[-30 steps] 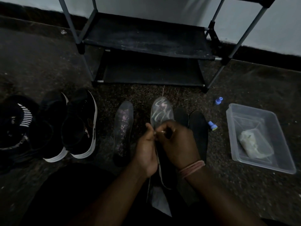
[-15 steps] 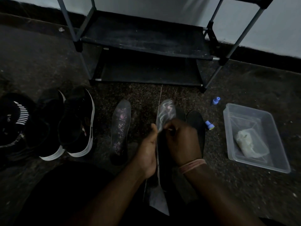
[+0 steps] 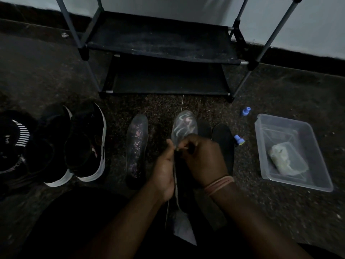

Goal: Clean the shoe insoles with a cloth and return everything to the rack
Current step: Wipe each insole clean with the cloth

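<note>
Now the translucent insole (image 3: 183, 126) with pale swirls stands nearly face-on to the camera again, its toe pointing at the rack (image 3: 160, 45); half a second ago it was turned more edge-on and looked narrower. Both hands meet at its middle: the left hand (image 3: 164, 171) grips its left edge with curled fingers, and the right hand (image 3: 203, 157), a pinkish band at its wrist, has its fingers curled and pinching at the insole's surface, as they did a moment before. Whether a cloth sits between those fingers cannot be told in the dim light. A pale strip hangs from the hands down toward the lap. A second translucent insole (image 3: 137, 146) lies flat on the carpet (image 3: 280, 212) just left of the hands, unmoved, and two black insoles (image 3: 223, 144) lie side by side just beyond the right hand. Two small blue caps (image 3: 246, 111) rest on the carpet to the right, one near the black insoles. Further right stands a clear plastic tub (image 3: 315, 176) holding a crumpled pale cloth (image 3: 285, 159). To the left sit two black shoes (image 3: 82, 144) with white soles, and beside them a dark item with white stripes (image 3: 13, 139). The rack stands against the wall, both dark shelves bare.
</note>
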